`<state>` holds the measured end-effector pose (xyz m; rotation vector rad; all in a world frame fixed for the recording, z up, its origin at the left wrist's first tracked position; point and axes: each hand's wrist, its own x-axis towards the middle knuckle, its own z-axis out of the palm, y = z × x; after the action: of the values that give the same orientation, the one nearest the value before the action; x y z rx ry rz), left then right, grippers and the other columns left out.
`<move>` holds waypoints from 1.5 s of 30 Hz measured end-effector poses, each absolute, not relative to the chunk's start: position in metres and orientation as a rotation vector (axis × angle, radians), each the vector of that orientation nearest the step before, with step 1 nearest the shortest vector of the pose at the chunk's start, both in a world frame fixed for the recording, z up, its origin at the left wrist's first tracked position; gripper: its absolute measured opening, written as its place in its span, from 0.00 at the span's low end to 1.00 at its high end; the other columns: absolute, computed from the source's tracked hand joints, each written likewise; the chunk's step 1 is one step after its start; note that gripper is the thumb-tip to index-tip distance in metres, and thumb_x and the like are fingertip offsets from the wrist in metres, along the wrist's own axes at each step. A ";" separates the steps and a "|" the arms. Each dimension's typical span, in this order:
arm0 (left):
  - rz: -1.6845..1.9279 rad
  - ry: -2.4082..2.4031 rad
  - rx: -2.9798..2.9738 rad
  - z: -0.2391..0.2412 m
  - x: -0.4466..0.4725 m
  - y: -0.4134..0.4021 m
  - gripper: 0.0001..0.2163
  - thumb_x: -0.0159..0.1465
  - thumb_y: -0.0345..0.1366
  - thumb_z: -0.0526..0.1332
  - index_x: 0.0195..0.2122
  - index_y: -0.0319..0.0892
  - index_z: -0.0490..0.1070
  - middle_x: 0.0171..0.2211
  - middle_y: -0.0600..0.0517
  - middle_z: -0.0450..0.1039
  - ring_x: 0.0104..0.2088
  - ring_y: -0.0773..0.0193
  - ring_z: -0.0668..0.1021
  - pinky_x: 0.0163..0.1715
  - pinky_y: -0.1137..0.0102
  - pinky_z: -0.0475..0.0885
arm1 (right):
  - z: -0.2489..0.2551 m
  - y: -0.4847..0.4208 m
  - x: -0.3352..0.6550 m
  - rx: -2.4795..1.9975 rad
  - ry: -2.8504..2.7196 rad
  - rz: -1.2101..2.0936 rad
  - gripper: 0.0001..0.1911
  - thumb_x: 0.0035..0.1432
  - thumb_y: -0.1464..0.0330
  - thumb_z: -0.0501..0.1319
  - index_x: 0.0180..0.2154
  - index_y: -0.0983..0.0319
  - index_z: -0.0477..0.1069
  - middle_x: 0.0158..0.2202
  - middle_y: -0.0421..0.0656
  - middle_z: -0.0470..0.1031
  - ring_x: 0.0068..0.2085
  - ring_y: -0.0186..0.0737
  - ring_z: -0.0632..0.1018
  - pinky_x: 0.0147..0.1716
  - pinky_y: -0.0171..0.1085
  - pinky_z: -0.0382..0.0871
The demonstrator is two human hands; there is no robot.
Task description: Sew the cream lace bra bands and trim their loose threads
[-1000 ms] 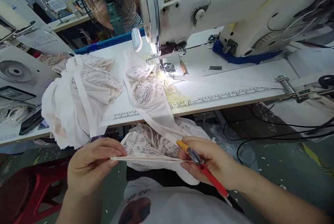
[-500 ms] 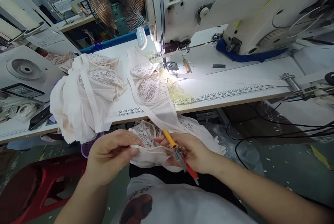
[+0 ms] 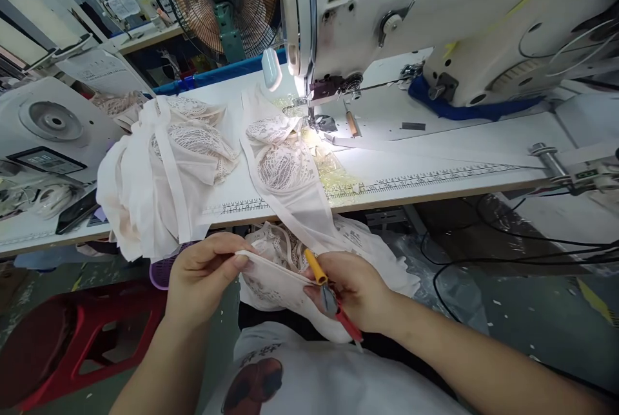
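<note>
My left hand [image 3: 206,276] pinches the edge of a cream lace bra [image 3: 278,279] between thumb and fingers. My right hand [image 3: 355,289] grips the same edge farther along, so the band is stretched between both hands above my lap. Tucked in the right hand is a pair of thread snips [image 3: 329,299] with a yellow and a red handle. Another lace bra [image 3: 285,167] lies on the sewing table, partly near the needle, its band hanging over the front edge towards my lap. More cream fabric spreads behind and under my hands.
A sewing machine [image 3: 367,22] stands over the table [image 3: 435,176]. A pile of cream bras [image 3: 159,176] lies to the left, hanging over the edge. An orange-handled tool [image 3: 351,124] rests by the needle. A fan [image 3: 225,2] stands behind, a red stool [image 3: 97,337] lower left.
My left hand has risen slightly, and the bra's edge is now pulled straighter between the hands. The snips stay in my right hand. The view has shifted a little.
</note>
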<state>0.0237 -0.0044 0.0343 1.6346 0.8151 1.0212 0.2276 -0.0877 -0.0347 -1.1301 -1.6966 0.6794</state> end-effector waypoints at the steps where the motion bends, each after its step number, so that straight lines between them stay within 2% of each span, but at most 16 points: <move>1: 1.016 0.834 1.596 0.032 0.022 -0.003 0.03 0.55 0.31 0.66 0.30 0.45 0.79 0.27 0.49 0.77 0.29 0.61 0.77 0.23 0.71 0.72 | -0.032 -0.088 0.229 -1.143 -1.706 0.685 0.07 0.51 0.73 0.57 0.23 0.59 0.63 0.20 0.38 0.62 0.21 0.35 0.65 0.21 0.34 0.60; 4: 1.000 0.929 1.470 0.018 0.020 0.001 0.02 0.52 0.33 0.69 0.27 0.42 0.78 0.25 0.49 0.77 0.26 0.63 0.76 0.22 0.72 0.71 | -0.027 -0.087 0.232 -1.176 -1.749 0.742 0.10 0.50 0.72 0.56 0.21 0.58 0.57 0.19 0.35 0.58 0.20 0.32 0.61 0.20 0.32 0.56; 8: 0.945 1.099 1.289 -0.012 0.021 0.006 0.05 0.49 0.35 0.70 0.25 0.41 0.78 0.24 0.52 0.77 0.24 0.68 0.75 0.23 0.76 0.70 | -0.038 -0.080 0.237 -1.237 -1.811 0.929 0.16 0.52 0.66 0.58 0.21 0.58 0.51 0.18 0.34 0.56 0.20 0.30 0.58 0.17 0.30 0.52; 12: 0.944 1.153 1.206 -0.031 0.022 0.007 0.05 0.49 0.35 0.70 0.26 0.41 0.77 0.25 0.53 0.77 0.25 0.68 0.75 0.25 0.76 0.71 | -0.038 -0.080 0.255 -1.413 -1.782 0.952 0.14 0.53 0.61 0.59 0.23 0.59 0.57 0.21 0.37 0.65 0.22 0.34 0.66 0.20 0.31 0.58; 15: 0.961 1.118 1.250 -0.033 0.020 0.008 0.04 0.51 0.34 0.69 0.27 0.42 0.78 0.26 0.52 0.77 0.27 0.67 0.75 0.26 0.75 0.71 | -0.020 -0.076 0.283 -1.712 -1.743 0.776 0.15 0.53 0.58 0.59 0.22 0.59 0.60 0.22 0.38 0.67 0.23 0.36 0.69 0.21 0.32 0.61; 18: 0.974 1.034 1.362 -0.030 0.019 0.009 0.01 0.54 0.32 0.67 0.28 0.44 0.78 0.28 0.53 0.78 0.29 0.67 0.76 0.28 0.76 0.71 | -0.003 -0.062 0.315 -2.076 -1.746 0.444 0.19 0.51 0.56 0.60 0.19 0.58 0.54 0.17 0.36 0.61 0.19 0.35 0.64 0.17 0.33 0.55; 20: 0.978 0.979 1.432 -0.028 0.019 0.010 0.04 0.56 0.30 0.66 0.30 0.45 0.78 0.30 0.53 0.78 0.31 0.67 0.77 0.30 0.76 0.72 | 0.003 -0.049 0.333 -2.302 -1.803 0.261 0.20 0.49 0.59 0.61 0.18 0.57 0.52 0.17 0.37 0.61 0.18 0.35 0.62 0.15 0.33 0.50; 23: 0.974 0.907 1.508 -0.025 0.018 0.010 0.06 0.57 0.27 0.64 0.32 0.46 0.78 0.30 0.54 0.77 0.32 0.66 0.77 0.32 0.75 0.72 | 0.005 -0.035 0.353 -2.420 -1.869 0.171 0.21 0.46 0.63 0.65 0.17 0.57 0.52 0.19 0.38 0.63 0.19 0.35 0.62 0.15 0.34 0.50; 27: 1.003 0.852 1.559 -0.022 0.017 0.011 0.07 0.57 0.27 0.64 0.33 0.45 0.78 0.29 0.52 0.77 0.32 0.64 0.77 0.32 0.72 0.73 | 0.000 -0.024 0.376 -2.328 -1.912 0.138 0.21 0.46 0.59 0.67 0.18 0.56 0.54 0.19 0.39 0.64 0.20 0.37 0.64 0.16 0.35 0.51; 30: 1.030 0.833 1.586 -0.018 0.017 0.010 0.07 0.57 0.26 0.64 0.33 0.45 0.78 0.29 0.51 0.77 0.32 0.62 0.77 0.31 0.70 0.73 | -0.006 -0.021 0.391 -2.326 -1.866 -0.031 0.18 0.49 0.61 0.65 0.19 0.56 0.57 0.21 0.42 0.66 0.23 0.42 0.68 0.19 0.37 0.54; 34: 1.043 0.809 1.641 -0.011 0.017 0.009 0.07 0.57 0.26 0.64 0.34 0.45 0.78 0.29 0.51 0.77 0.31 0.62 0.77 0.30 0.70 0.73 | -0.006 -0.033 0.370 -2.061 -1.752 -0.177 0.08 0.54 0.67 0.61 0.26 0.57 0.62 0.27 0.44 0.71 0.33 0.48 0.74 0.31 0.45 0.64; 36: 1.044 0.796 1.663 -0.007 0.017 0.009 0.07 0.57 0.27 0.64 0.34 0.45 0.78 0.29 0.51 0.77 0.31 0.63 0.77 0.30 0.70 0.74 | -0.006 -0.045 0.335 -1.742 -1.681 -0.061 0.05 0.60 0.71 0.55 0.32 0.56 0.66 0.32 0.44 0.73 0.38 0.44 0.75 0.38 0.44 0.67; 39: 1.065 0.773 1.684 -0.004 0.018 0.012 0.07 0.57 0.27 0.64 0.35 0.45 0.78 0.29 0.50 0.78 0.30 0.63 0.77 0.29 0.70 0.73 | -0.015 -0.060 0.275 -1.227 -1.887 0.387 0.01 0.58 0.70 0.60 0.33 0.59 0.68 0.40 0.45 0.74 0.42 0.42 0.74 0.40 0.41 0.70; 42: 1.075 0.749 1.703 -0.002 0.017 0.013 0.08 0.57 0.27 0.64 0.36 0.45 0.78 0.29 0.50 0.78 0.30 0.61 0.77 0.28 0.69 0.73 | -0.033 -0.066 0.237 -1.195 -1.877 0.604 0.06 0.53 0.71 0.64 0.33 0.61 0.68 0.42 0.48 0.73 0.42 0.43 0.75 0.39 0.41 0.72; 45: 1.069 0.718 1.723 -0.001 0.015 0.014 0.09 0.58 0.27 0.64 0.37 0.46 0.78 0.29 0.50 0.78 0.30 0.61 0.77 0.28 0.68 0.74 | -0.047 -0.067 0.225 -1.265 -1.825 0.679 0.08 0.51 0.74 0.64 0.34 0.62 0.67 0.42 0.49 0.73 0.42 0.43 0.75 0.39 0.42 0.72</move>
<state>0.0154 0.0136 -0.0009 1.7234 0.7185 1.0694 0.2253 -0.0665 -0.0468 -1.2649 -1.8248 0.6790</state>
